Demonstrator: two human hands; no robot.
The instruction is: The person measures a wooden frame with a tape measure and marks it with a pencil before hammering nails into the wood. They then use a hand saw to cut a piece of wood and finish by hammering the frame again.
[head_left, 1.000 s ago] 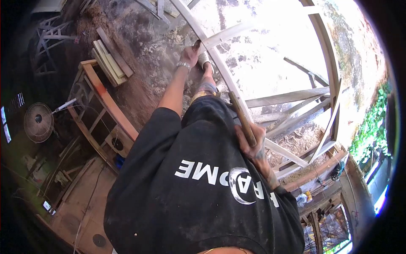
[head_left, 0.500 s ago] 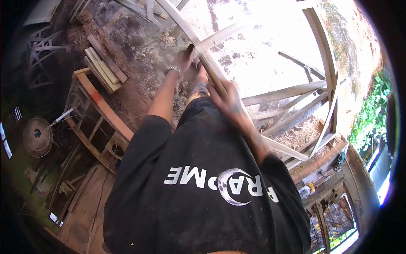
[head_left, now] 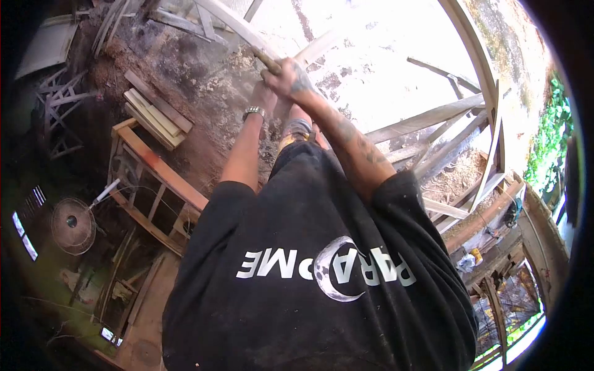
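Observation:
My right hand [head_left: 283, 78] is closed round a rod-shaped wooden tool handle [head_left: 266, 60], whose dark tip points up and left. The tool's other end is hidden. Just below it, my left hand [head_left: 265, 94], with a metal watch on the wrist, is at the joint of a pale wooden frame [head_left: 238, 25]. Its fingers are partly covered by my right hand but appear wrapped round the wood. One bar of the frame runs to the upper left and another [head_left: 318, 48] to the upper right. A bare leg [head_left: 298, 117] shows beneath my hands.
Stacked boards [head_left: 151, 114] lie on the dusty ground at left, near a reddish-brown wooden frame [head_left: 164, 167]. A fan [head_left: 73, 226] stands farther left. Pale wooden trusses [head_left: 427, 117] rise at right, with a bench [head_left: 486, 219] below them. Sunlight washes out the upper middle.
My right hand has moved up and left with the tool, from beside my left hand to just above it. The handle's tip has shifted up and left. The view has turned slightly.

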